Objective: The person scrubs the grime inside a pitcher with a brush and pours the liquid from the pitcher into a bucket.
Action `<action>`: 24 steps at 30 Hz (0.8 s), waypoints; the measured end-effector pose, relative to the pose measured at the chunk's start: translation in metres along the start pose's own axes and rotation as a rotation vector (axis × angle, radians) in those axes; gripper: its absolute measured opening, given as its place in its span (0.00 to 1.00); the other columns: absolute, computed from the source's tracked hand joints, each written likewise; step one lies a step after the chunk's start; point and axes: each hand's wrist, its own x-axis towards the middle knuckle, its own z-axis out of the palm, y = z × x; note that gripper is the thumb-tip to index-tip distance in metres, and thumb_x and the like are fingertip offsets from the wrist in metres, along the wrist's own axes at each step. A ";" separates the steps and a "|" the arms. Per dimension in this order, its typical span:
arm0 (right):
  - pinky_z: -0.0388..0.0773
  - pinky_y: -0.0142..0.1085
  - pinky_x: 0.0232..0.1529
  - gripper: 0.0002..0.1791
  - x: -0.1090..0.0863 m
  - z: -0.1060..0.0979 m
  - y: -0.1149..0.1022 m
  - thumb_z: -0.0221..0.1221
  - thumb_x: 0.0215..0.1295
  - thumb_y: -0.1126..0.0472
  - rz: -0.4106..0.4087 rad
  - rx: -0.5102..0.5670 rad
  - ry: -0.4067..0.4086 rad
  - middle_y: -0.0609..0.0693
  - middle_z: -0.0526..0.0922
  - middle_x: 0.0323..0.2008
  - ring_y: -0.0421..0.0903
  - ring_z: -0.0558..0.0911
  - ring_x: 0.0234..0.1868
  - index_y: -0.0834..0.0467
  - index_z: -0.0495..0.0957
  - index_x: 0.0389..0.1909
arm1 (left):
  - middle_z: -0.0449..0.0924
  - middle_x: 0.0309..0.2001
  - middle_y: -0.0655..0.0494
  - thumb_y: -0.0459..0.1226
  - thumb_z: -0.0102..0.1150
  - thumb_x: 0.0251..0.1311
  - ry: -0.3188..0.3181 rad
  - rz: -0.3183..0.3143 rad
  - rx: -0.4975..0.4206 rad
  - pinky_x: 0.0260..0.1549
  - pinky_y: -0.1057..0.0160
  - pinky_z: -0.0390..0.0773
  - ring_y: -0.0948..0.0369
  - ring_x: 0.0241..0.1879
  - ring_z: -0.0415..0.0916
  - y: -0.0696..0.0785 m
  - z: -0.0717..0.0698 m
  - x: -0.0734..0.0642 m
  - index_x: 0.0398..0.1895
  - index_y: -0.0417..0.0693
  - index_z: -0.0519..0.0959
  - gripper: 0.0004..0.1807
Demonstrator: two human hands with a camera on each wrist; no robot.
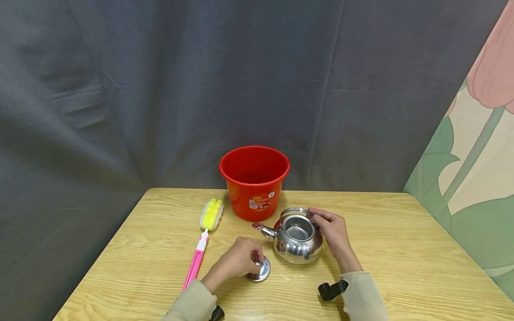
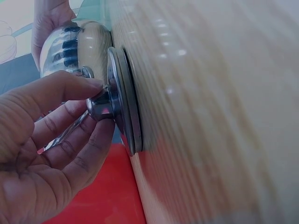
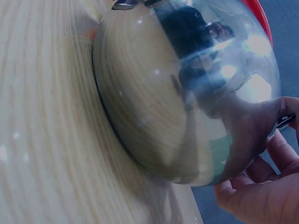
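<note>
Far beyond both my left grip (image 1: 240, 258) and my right grip (image 1: 331, 227) hangs a dark grey curtain (image 1: 241, 89), and well off to the right of my right grip is a wall (image 1: 482, 147) painted with pink flowers and green leaves. Under both grips spreads the light wooden desk (image 1: 421, 249). The red bucket (image 1: 238, 198) stands upright on it, farther from me than either grip, to the left of my right one and a little to the right of my left one.

The shiny metal kettle (image 1: 295, 252) is between my grips, directly to the left of the right one, which is closed on its handle (image 1: 295, 211) near the right-hand end. The kettle sits upright on the desk with its mouth uncovered, a holed strainer (image 1: 298, 233) showing inside; its spout (image 1: 267, 231) points away from my right grip, to the left. To the left of my left grip lies the brush (image 1: 199, 249), its yellow and white head farther from me than that grip and its pink handle running back toward my sleeve.

Smallest is the round metal lid (image 1: 265, 270), right at my left fingertips, low against the desk and apart from the kettle; my left grip pinches it by its knob (image 2: 100, 106).
</note>
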 end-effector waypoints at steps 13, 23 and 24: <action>0.67 0.26 0.25 0.16 0.001 0.000 -0.001 0.58 0.58 0.66 0.005 -0.007 0.003 0.38 0.84 0.29 0.33 0.76 0.29 0.66 0.80 0.48 | 0.74 0.22 0.64 0.26 0.69 0.34 0.001 -0.025 0.002 0.28 0.70 0.67 0.68 0.26 0.66 0.004 0.000 -0.001 0.18 0.49 0.78 0.11; 0.68 0.27 0.26 0.16 0.000 0.001 -0.001 0.58 0.58 0.66 0.013 -0.006 0.005 0.39 0.85 0.30 0.33 0.76 0.31 0.66 0.80 0.48 | 0.72 0.21 0.63 0.26 0.68 0.33 -0.011 -0.063 0.003 0.29 0.69 0.66 0.66 0.28 0.64 0.007 -0.001 -0.001 0.18 0.49 0.78 0.11; 0.68 0.27 0.26 0.16 0.000 0.001 -0.001 0.58 0.58 0.66 0.014 -0.007 0.006 0.39 0.85 0.30 0.33 0.76 0.31 0.66 0.80 0.48 | 0.72 0.21 0.63 0.25 0.68 0.33 -0.014 -0.061 0.003 0.28 0.69 0.66 0.66 0.27 0.64 0.007 -0.001 0.000 0.18 0.48 0.78 0.11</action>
